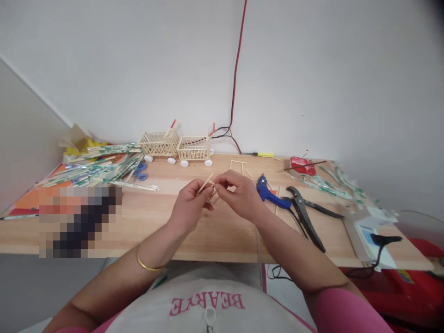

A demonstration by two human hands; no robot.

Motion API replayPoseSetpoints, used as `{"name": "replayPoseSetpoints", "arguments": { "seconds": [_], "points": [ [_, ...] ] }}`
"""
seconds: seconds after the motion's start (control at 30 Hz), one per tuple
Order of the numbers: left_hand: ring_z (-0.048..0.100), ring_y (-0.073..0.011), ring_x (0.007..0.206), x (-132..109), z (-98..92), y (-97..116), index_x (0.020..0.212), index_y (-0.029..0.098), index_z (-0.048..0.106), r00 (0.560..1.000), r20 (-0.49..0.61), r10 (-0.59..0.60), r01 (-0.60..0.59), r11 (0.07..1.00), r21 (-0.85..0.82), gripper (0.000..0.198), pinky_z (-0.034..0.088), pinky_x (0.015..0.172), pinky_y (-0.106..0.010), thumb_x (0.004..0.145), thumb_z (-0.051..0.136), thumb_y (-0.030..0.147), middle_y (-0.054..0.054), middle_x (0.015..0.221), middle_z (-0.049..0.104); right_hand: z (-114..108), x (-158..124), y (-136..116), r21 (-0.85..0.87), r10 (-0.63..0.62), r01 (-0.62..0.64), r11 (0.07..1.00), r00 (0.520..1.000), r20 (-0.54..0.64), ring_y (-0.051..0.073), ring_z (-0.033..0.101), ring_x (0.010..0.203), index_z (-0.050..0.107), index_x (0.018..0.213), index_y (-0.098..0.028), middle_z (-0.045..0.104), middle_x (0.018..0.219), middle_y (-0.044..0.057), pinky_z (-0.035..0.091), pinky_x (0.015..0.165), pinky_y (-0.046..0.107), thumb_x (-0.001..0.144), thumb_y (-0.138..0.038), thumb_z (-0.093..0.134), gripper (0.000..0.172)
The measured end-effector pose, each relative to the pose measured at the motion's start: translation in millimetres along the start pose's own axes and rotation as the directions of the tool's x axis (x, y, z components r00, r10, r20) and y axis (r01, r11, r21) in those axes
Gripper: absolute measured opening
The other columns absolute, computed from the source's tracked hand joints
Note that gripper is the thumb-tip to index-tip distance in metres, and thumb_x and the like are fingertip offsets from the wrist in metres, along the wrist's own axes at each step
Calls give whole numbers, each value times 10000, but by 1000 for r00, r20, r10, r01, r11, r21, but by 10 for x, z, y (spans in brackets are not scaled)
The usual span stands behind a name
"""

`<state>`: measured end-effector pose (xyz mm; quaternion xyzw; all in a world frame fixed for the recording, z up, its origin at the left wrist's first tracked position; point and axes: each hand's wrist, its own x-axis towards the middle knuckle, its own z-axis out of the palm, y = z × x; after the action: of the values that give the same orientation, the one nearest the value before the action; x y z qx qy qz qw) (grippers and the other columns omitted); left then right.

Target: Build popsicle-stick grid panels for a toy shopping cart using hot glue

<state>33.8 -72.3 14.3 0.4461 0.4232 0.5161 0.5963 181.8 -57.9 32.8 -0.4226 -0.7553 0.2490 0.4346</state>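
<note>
Above the middle of the wooden table, my left hand (187, 207) pinches a small piece made of thin wooden sticks (206, 183). One stick points up and away from the fingers, and others cross near the fingertips; the full shape is partly hidden. My right hand (242, 196) meets it from the right, its thumb and fingers closed on the same piece. Just beyond the right hand lies a stick frame (237, 161) flat on the table. A blue glue gun (268, 192) rests to the right of that hand.
Two stick carts (194, 150) with white wheels stand at the back. Wrapped chopsticks (100, 166) pile up at the left, near blue wheels (142, 176). Black-handled pliers (302, 217), a red dish (302, 165), a yellow-handled tool (265, 155) and a white box (360, 236) lie rightward.
</note>
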Motion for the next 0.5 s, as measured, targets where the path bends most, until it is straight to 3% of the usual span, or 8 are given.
{"name": "replayPoseSetpoints", "arguments": {
  "seconds": [0.17, 0.33, 0.5],
  "points": [
    [505, -102, 625, 76, -30, 18, 811, 143, 669, 1000, -3, -19, 19, 1000, 8, 255, 465, 469, -191, 683, 714, 359, -4, 694, 560, -11, 39, 64, 102, 127, -130, 986, 991, 39, 116, 539, 684, 660, 821, -175, 644, 766, 13, 405, 623, 242, 784, -199, 554, 115],
    [595, -158, 701, 106, -90, 49, 882, 116, 680, 992, 47, -117, 123, 974, -191, 429, 495, 502, -234, 719, 642, 511, -79, 802, 638, -66, 77, 98, 303, 300, -316, 899, 949, 98, 120, 544, 672, 645, 815, -154, 630, 750, 11, 420, 642, 256, 762, -303, 588, 168],
    [619, -154, 714, 38, -155, -9, 804, 110, 677, 988, 50, -145, 149, 984, -94, 283, 509, 563, -231, 688, 726, 363, -69, 777, 656, -113, 77, 86, 336, 389, -387, 859, 919, 63, 97, 486, 617, 629, 781, -153, 569, 690, -18, 380, 594, 240, 741, -336, 605, 189]
  ]
}}
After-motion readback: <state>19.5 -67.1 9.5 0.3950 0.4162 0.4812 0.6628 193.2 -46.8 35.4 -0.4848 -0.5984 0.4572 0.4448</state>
